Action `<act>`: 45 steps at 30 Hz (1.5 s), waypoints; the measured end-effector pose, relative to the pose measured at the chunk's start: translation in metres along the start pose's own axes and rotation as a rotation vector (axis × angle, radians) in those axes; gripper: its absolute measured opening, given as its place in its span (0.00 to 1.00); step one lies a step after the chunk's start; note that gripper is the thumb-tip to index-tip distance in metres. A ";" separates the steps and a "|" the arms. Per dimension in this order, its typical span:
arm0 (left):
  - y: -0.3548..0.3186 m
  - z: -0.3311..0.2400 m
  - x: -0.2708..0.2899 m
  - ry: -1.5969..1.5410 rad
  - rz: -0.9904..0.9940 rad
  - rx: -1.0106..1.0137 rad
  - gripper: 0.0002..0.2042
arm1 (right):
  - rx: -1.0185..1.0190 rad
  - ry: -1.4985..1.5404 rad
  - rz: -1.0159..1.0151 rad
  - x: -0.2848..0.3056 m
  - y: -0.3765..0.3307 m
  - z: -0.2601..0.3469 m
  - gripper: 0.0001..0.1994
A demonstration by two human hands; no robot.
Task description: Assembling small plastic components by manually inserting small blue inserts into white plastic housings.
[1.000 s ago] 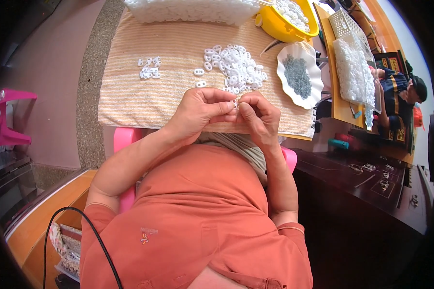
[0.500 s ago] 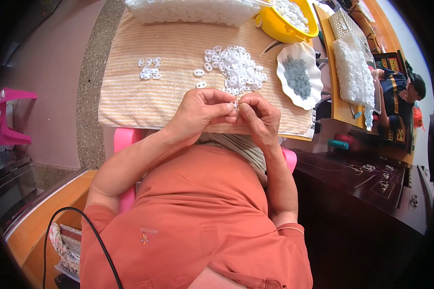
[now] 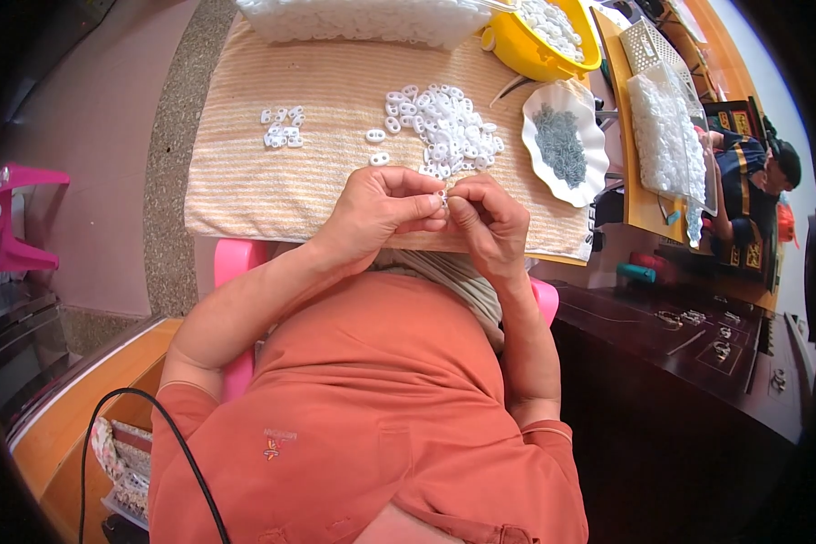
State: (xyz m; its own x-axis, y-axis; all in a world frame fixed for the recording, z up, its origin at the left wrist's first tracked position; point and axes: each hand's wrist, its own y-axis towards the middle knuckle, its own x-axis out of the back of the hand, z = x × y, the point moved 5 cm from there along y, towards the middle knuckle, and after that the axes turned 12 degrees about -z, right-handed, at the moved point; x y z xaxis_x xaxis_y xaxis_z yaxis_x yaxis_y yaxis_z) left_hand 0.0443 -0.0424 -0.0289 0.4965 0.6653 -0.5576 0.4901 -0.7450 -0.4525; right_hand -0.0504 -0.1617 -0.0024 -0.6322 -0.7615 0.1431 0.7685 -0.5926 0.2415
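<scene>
Thumb and fingers of my left hand [image 3: 394, 207] pinch a small white plastic piece with holes [image 3: 443, 198] at the near edge of the table. From the other side, my right hand [image 3: 488, 216] pinches at the same piece, its fingertips nearly meeting the left ones and partly hiding it. Just beyond my hands lies a loose pile of white oval two-hole pieces [image 3: 449, 127], a few lying apart at its left. Farther left sits a small group of similar white pieces [image 3: 283, 129]. Right of the pile, a white scalloped dish [image 3: 586, 188] holds many small grey-blue parts [image 3: 560, 145].
A striped towel [image 3: 245, 190] covers the table. At the back stand a clear tub of white pieces [image 3: 363, 23] and a yellow basin [image 3: 517, 56]. Dark tweezers [image 3: 511, 88] lie near the dish. Another person [image 3: 743, 172] sits at the right, beyond a clear bin [image 3: 666, 136].
Both hands stay in place with the small white piece between them. Only a very slight shift of the right fingers shows.
</scene>
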 end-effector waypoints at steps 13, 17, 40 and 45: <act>-0.001 -0.003 -0.001 0.006 0.008 -0.011 0.08 | -0.087 0.107 0.001 0.001 0.001 -0.003 0.03; -0.001 -0.004 -0.002 0.008 0.013 0.001 0.09 | -0.163 0.177 0.009 0.002 0.000 -0.006 0.02; -0.003 -0.003 -0.004 -0.009 0.043 0.023 0.07 | -0.344 0.326 0.050 0.006 -0.001 -0.013 0.04; -0.004 -0.002 -0.002 0.011 0.000 0.045 0.07 | -0.293 0.187 -0.004 0.021 0.006 -0.012 0.05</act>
State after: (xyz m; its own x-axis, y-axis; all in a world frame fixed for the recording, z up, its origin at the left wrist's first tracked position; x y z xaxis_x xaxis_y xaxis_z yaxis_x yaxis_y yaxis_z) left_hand 0.0427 -0.0404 -0.0244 0.5049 0.6654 -0.5498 0.4574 -0.7464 -0.4834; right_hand -0.0582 -0.1842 -0.0097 -0.6274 -0.7776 -0.0417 0.7786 -0.6256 -0.0484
